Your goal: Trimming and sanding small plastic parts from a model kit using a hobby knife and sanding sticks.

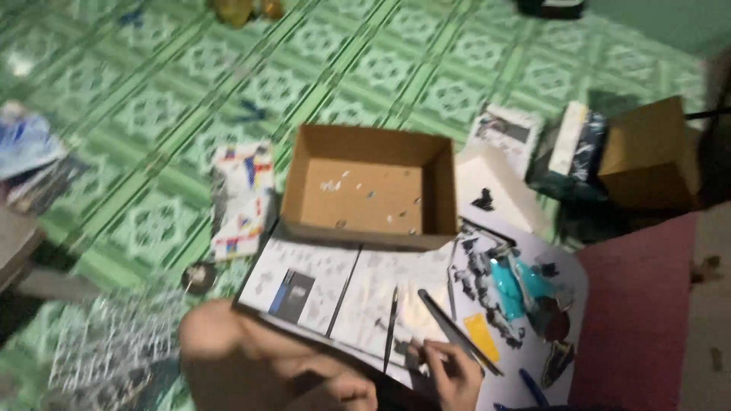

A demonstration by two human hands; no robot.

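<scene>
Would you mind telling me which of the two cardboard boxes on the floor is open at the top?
The open cardboard box in the middle, just beyond the open booklet; its brown inside shows, flecked with small scraps. The other cardboard box, far right, shows only closed outer faces.

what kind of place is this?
Probably a home floor used as a hobby or craft spot: green patterned floor tiles, an open cardboard box, and an open booklet beside small dark parts.

We had open room over the white sheets (320,285) in front of our right hand (449,373). Ahead, the open cardboard box (369,186) walled off the way forward. To the right, black scraps and blue cutters (514,285) crowded the paper. Tweezers (391,327) lay just beside our fingers; leftward, our knee (228,342) blocked.
</scene>
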